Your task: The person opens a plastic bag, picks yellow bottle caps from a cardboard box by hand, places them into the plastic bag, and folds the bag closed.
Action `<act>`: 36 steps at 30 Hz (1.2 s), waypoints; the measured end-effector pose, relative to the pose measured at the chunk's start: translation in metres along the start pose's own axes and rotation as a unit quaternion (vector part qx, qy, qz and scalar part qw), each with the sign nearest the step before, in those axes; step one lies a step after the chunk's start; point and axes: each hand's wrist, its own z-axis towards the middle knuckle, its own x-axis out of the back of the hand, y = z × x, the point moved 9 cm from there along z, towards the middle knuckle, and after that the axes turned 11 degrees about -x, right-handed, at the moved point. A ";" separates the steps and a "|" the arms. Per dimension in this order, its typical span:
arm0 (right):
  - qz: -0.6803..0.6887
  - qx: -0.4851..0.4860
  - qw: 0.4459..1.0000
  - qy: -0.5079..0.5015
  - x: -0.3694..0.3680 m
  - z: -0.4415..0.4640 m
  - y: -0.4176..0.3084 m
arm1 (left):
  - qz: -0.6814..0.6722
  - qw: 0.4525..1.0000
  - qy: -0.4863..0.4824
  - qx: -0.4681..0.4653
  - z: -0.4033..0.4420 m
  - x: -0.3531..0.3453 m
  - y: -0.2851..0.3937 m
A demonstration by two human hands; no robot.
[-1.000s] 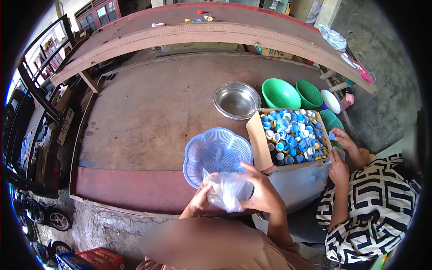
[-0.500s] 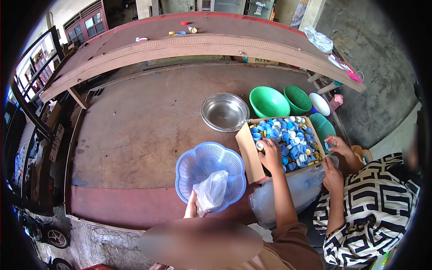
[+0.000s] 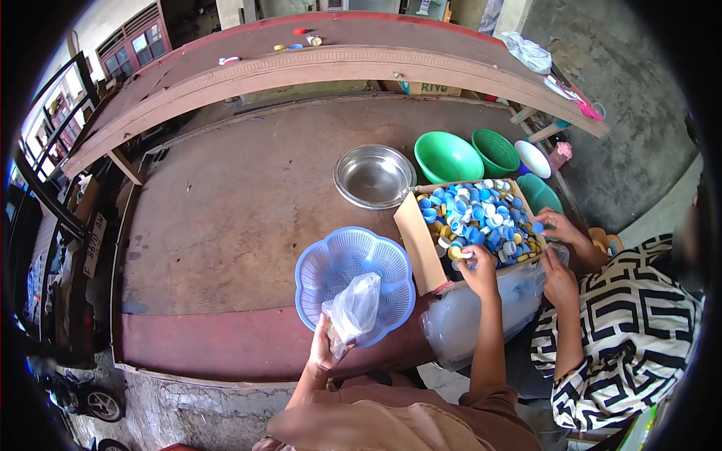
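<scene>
My left hand is closed around a clear plastic bag, held upright over the near side of a blue basket with scalloped edges. At the near edge of a cardboard box, my right hand pinches a pale bottle cap. Blue, white and yellow bottle caps fill the box. Beneath my right forearm lies a pile of clear plastic bags. What is inside the bag in my left hand is hard to make out.
A co-worker's hands are at the box's right side, one with a blue cap. Behind the box stand a steel bowl, a green bowl, a darker green basket and a white bowl. A raised wooden shelf spans the back.
My right hand has come back from among the caps to the box's near edge, a pale cap in its fingers. The left hand still holds the bag over the basket. The view has shifted slightly.
</scene>
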 end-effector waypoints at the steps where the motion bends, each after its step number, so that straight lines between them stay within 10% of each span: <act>1: 0.020 -0.002 1.000 0.009 0.002 -0.002 0.007 | 0.009 1.000 -0.016 0.005 0.001 -0.001 -0.001; 14: 0.024 0.006 0.998 0.053 0.007 -0.008 0.016 | 0.094 0.995 0.018 0.006 0.001 0.010 -0.001; 19: 0.231 -0.073 0.960 0.141 0.018 -0.027 -0.014 | 0.093 0.996 0.006 0.000 0.003 0.009 -0.001; 26: 0.183 0.147 0.971 -0.036 -0.013 -0.086 -0.195 | 0.113 0.993 0.039 -0.005 0.004 -0.003 -0.003; 32: -0.027 0.222 0.954 -0.201 -0.067 -0.111 -0.207 | 0.036 0.998 -0.044 0.025 0.004 -0.004 -0.012; 36: 0.062 0.210 0.936 -0.275 -0.075 -0.116 -0.207 | 0.094 0.996 0.008 -0.011 -0.001 -0.014 -0.005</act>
